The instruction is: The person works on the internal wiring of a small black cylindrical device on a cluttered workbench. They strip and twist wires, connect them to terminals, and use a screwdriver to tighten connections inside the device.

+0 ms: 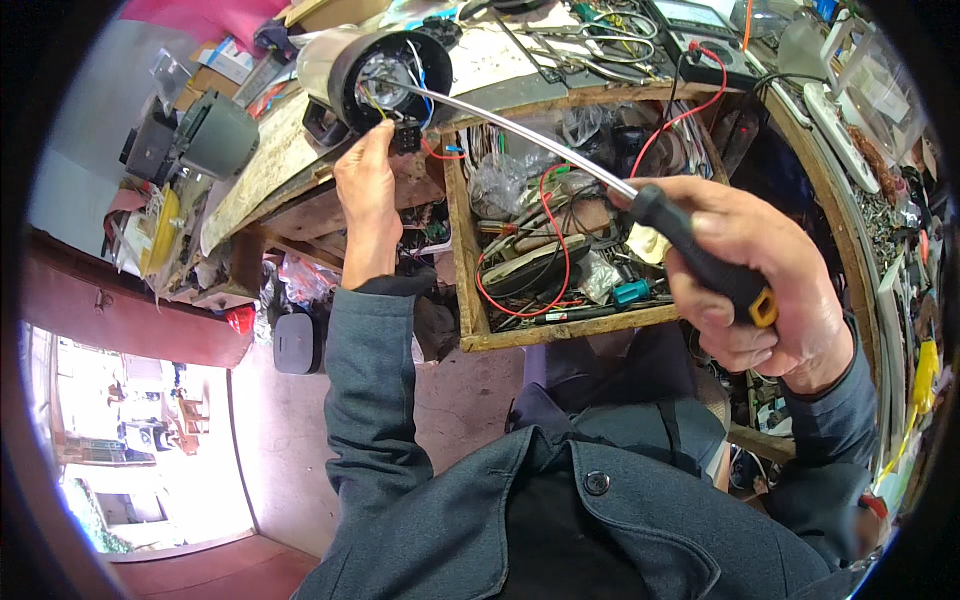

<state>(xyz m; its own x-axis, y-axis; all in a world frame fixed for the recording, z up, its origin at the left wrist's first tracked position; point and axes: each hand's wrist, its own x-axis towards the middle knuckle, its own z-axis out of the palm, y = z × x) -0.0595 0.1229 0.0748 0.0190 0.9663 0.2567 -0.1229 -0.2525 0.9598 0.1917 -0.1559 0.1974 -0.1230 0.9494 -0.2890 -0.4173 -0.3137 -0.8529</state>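
An appliance (345, 85) that looks like an electric kettle lies on its side at the bench edge, its round black base open toward me. Inside show a metal plate and yellow, white and blue wires. My left hand (368, 190) is closed on the lower rim of this base, beside a small black block (406, 139). In my right hand (765, 270) is a long screwdriver (530, 135), its black and yellow handle wrapped by my fingers. Its shaft slants up to the left and the tip reaches into the open base; whether it touches a screw I cannot tell.
Below the bench top, a pulled-out wooden drawer (575, 341) holds cables, plastic bags and small tools. A multimeter (705, 45) with red and black leads sits at the far right. Loose cables (610, 40) cover the back. A grey-green container (215, 135) stands at left.
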